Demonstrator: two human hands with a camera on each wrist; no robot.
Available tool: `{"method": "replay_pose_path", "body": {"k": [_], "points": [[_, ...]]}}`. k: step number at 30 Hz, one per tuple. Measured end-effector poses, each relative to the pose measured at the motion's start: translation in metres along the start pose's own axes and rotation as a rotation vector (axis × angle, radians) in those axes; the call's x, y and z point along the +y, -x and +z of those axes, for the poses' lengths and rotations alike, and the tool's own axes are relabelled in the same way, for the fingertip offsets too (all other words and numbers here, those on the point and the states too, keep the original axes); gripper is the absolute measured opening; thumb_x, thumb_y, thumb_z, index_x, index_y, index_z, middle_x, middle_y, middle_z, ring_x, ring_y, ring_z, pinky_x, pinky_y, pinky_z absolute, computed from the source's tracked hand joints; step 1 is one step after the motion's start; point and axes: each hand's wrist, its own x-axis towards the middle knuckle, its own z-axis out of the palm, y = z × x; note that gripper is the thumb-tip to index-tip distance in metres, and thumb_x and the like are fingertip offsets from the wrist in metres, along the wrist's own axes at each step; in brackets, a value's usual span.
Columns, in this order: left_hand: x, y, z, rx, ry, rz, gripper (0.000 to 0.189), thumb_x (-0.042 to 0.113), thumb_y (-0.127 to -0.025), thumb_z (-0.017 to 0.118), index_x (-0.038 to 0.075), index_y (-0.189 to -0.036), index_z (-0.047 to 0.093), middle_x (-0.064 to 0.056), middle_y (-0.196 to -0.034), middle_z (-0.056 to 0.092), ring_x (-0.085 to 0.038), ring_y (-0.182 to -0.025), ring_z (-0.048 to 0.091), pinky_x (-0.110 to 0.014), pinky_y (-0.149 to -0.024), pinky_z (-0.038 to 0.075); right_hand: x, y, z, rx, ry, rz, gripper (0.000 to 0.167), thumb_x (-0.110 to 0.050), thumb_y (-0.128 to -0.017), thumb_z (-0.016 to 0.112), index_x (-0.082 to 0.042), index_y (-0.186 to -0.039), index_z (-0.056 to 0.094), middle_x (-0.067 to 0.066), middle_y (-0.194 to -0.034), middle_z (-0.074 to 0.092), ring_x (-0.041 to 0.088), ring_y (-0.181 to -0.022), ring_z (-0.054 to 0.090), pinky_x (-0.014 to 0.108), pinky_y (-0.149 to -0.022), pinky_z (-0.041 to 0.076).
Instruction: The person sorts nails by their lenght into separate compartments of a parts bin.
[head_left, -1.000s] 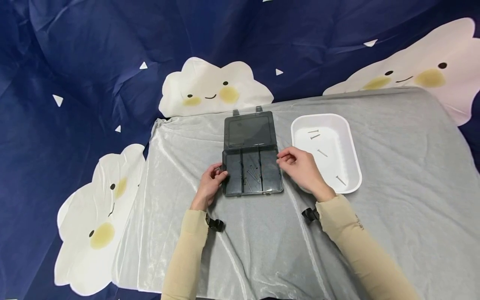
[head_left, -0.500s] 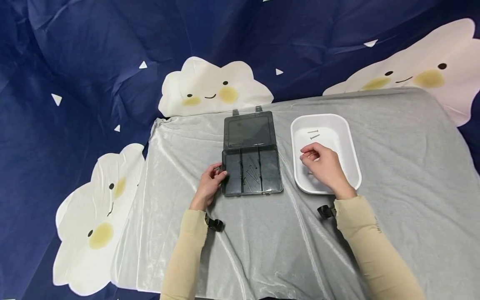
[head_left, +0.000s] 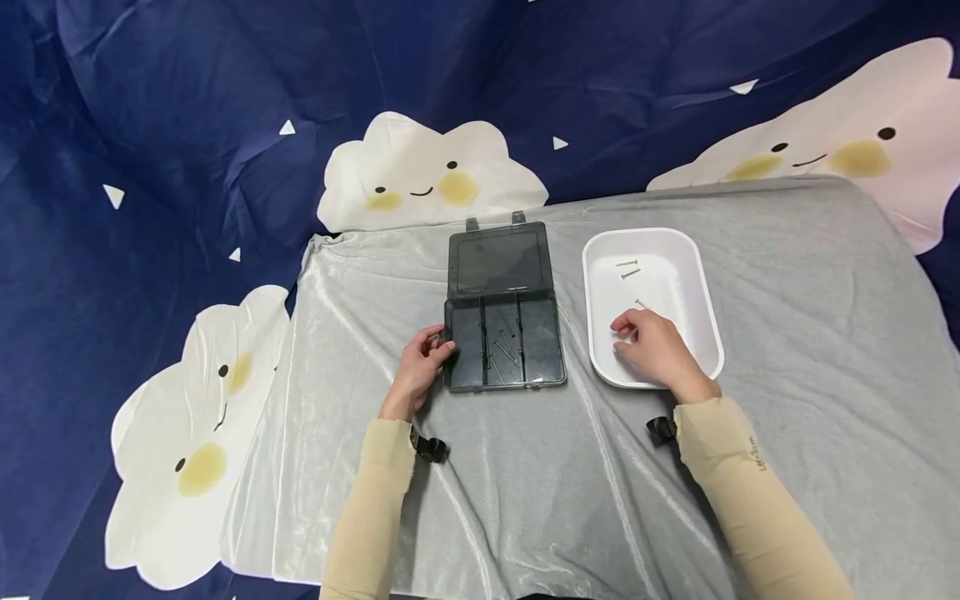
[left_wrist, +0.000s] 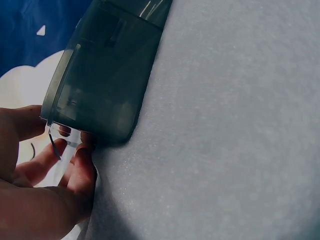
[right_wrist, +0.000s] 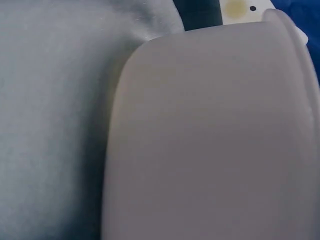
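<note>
In the head view, a dark translucent compartment box [head_left: 465, 362] lies with its lid [head_left: 498, 258] folded back. My left hand [head_left: 417, 367] grips its left edge, thumb on the rim; the left wrist view shows the fingers around the box's [left_wrist: 105, 85] end. Several dark screws [head_left: 506, 348] lie in the middle compartment. To the right, a white tray [head_left: 697, 292] holds two screws [head_left: 628, 268] near its far end and another screw [head_left: 640, 302] partly covered by my right hand [head_left: 656, 350]. That hand reaches into the tray, fingers bent, thumb and forefinger apart with nothing visible between them.
Grey velvety cloth [head_left: 540, 483] covers the table, with folds running toward the front. A dark blue curtain [head_left: 600, 75] with cloud prints hangs behind it. In the right wrist view the tray's outer wall [right_wrist: 210, 140] fills most of the picture and hides the hand.
My right hand has moved right from the box's right edge to over the tray, then slightly lower and nearer the front. My left hand and the box have stayed in place.
</note>
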Motion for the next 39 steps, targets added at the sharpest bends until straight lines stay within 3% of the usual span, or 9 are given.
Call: {"method": "replay_pose_path", "body": {"k": [13, 23, 39], "points": [[-0.0011, 0.0001, -0.0004, -0.009, -0.012, 0.005, 0.045, 0.017, -0.092, 0.066, 0.015, -0.136, 0.054, 0.0, -0.103, 0.049, -0.012, -0.092, 0.046, -0.024, -0.075, 0.042, 0.006, -0.0007, 0.0049, -0.102, 0.096, 0.026, 0.021, 0.005, -0.072, 0.053, 0.0, -0.089, 0.063, 0.01, -0.079, 0.057, 0.027, -0.076, 0.051, 0.037, -0.072, 0.038], [0.0007, 0.001, 0.0001, -0.005, -0.004, 0.014, 0.044, 0.015, -0.092, 0.065, 0.014, -0.135, 0.055, 0.002, -0.101, 0.049, -0.011, -0.091, 0.046, -0.022, -0.074, 0.043, 0.0044, -0.0021, 0.0043, -0.086, 0.124, 0.037, 0.017, 0.003, -0.076, 0.048, -0.001, -0.084, 0.062, 0.009, -0.072, 0.058, 0.03, -0.072, 0.054, 0.038, -0.068, 0.04], [0.0022, 0.0017, 0.0009, 0.002, 0.003, 0.018, 0.044, 0.014, -0.092, 0.066, 0.013, -0.134, 0.055, 0.002, -0.101, 0.049, -0.01, -0.09, 0.046, -0.02, -0.073, 0.043, 0.0022, 0.0, 0.0038, -0.134, 0.118, 0.044, 0.023, 0.002, -0.074, 0.047, 0.001, -0.09, 0.063, 0.009, -0.071, 0.057, 0.027, -0.069, 0.052, 0.034, -0.063, 0.038]]}}
